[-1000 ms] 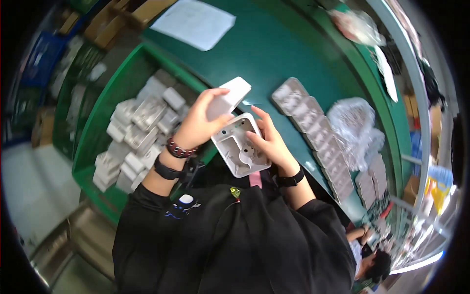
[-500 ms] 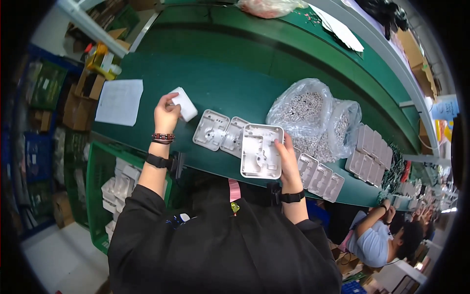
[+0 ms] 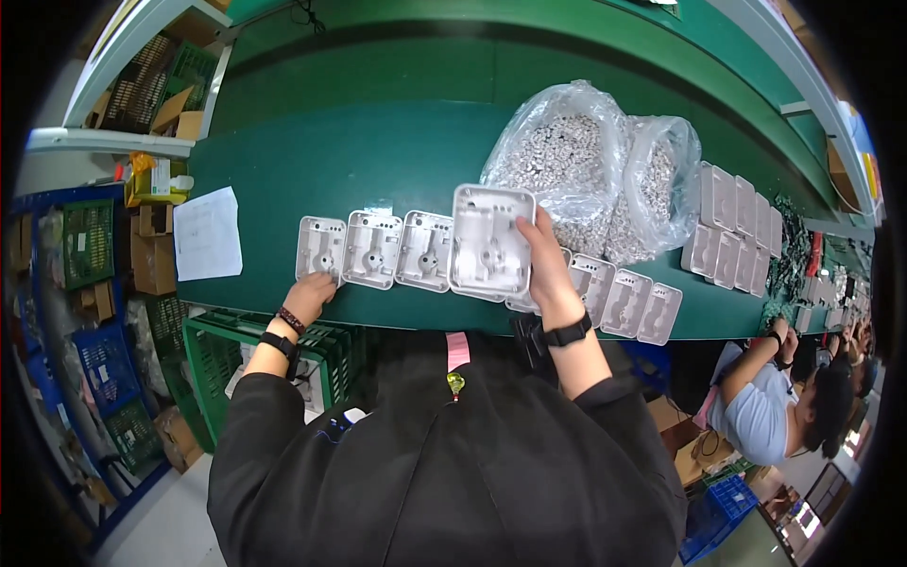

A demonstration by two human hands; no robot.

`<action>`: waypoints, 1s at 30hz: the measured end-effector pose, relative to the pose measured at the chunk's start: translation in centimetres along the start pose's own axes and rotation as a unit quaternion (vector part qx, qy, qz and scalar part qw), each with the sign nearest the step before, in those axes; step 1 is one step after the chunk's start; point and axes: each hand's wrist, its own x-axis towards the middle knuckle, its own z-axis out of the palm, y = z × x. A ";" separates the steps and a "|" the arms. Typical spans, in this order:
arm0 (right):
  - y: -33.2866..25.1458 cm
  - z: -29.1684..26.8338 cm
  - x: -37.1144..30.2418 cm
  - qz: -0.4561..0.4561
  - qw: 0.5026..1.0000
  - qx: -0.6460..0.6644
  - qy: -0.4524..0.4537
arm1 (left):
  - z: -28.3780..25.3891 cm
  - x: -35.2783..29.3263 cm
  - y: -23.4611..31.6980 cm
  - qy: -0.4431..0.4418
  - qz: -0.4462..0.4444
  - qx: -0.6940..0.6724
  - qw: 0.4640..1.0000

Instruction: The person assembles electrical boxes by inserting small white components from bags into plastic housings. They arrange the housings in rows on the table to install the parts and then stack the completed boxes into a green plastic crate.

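Observation:
My left hand has its fingers closed at the near edge of a white plastic housing half, which lies open side up at the left end of a row. Beside it in the row lie a second housing half and a third housing half, both with molded ribs and holes inside. In my right hand a white housing half is raised above the table, its hollow side up and the thumb over its right rim. It partly covers the row below.
Clear plastic bags of small metallic parts stand beyond my right hand. More housing halves continue rightward, with a grouped block farther on. A paper sheet lies left; a green crate stands below the table edge. A co-worker sits at right.
My left hand has lowered the white housing half from above the table to the row's left end, turning it hollow side up. My right hand still holds its housing half. The view has shifted.

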 end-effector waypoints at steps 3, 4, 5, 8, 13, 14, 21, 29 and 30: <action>0.2 2.9 4.7 -0.051 0.996 -0.039 -0.057 | 0.1 0.6 0.5 0.025 -0.011 -0.006 1.000; 0.8 3.5 7.4 -0.090 0.991 -0.074 -0.065 | 0.1 0.8 0.6 0.027 -0.018 -0.009 0.999; 2.1 3.6 11.4 -0.147 0.976 -0.154 -0.045 | -0.1 1.3 0.5 0.018 -0.008 -0.008 1.000; 4.7 4.6 16.0 -0.206 0.906 -0.370 0.029 | 0.0 1.2 0.2 0.005 -0.009 -0.008 1.000; 6.9 3.9 15.7 -0.348 0.747 -0.558 0.096 | 1.3 0.4 1.2 0.049 0.014 -0.029 0.998; 7.0 4.1 14.1 -0.385 0.714 -0.579 0.079 | 1.9 -0.3 1.5 0.051 0.019 -0.021 0.998; 11.7 6.6 -1.1 -0.413 0.659 -0.609 -0.158 | 5.4 0.0 2.8 0.147 -0.106 0.144 0.973; 19.4 9.9 -7.5 -0.367 0.563 -0.669 -0.316 | 3.2 -19.1 8.3 0.528 -0.394 -0.053 0.751; 20.4 11.0 -8.1 -0.365 0.554 -0.670 -0.333 | 5.9 -23.1 7.9 0.532 -0.472 -0.038 0.702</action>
